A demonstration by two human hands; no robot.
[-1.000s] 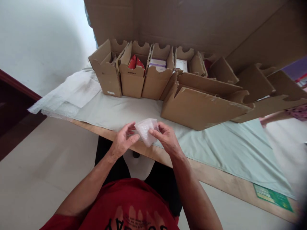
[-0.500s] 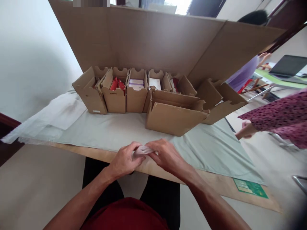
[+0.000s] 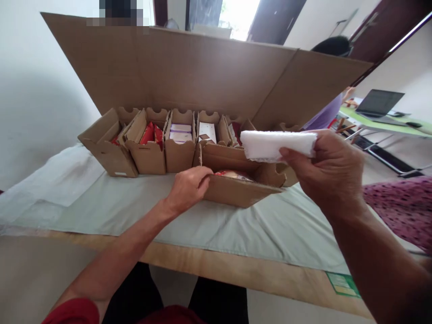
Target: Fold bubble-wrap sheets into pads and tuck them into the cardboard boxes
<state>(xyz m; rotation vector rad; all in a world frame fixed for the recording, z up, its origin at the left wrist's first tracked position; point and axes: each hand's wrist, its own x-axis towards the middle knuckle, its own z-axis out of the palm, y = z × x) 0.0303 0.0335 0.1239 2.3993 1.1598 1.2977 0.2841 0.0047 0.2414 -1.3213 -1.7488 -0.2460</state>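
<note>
My right hand (image 3: 332, 168) grips a flat, folded white foam sheet (image 3: 263, 145), thumb across its front, raised over the right part of the nearest cardboard box (image 3: 232, 194). That box stands crosswise in front of the others, its top uncovered, and a red and pale packet (image 3: 234, 175) shows inside. My left hand (image 3: 192, 186) is closed on the front left rim of this same box, fingers over the edge and thumb outside. The foam hides part of the box's back wall and what lies behind it.
Behind stand several cardboard boxes (image 3: 182, 157) in a row, with red packets (image 3: 150, 133) and white packages (image 3: 180, 132) inside. A tall cardboard panel (image 3: 202, 72) rises behind them. Clear plastic wrap (image 3: 64, 175) lies left on the pale green cloth (image 3: 148, 220). A patterned sleeve (image 3: 398, 207) is at right.
Both hands held the white piece together near the table edge. Now the right hand has carried it up and right, and the left has let go and taken hold of the box rim.
</note>
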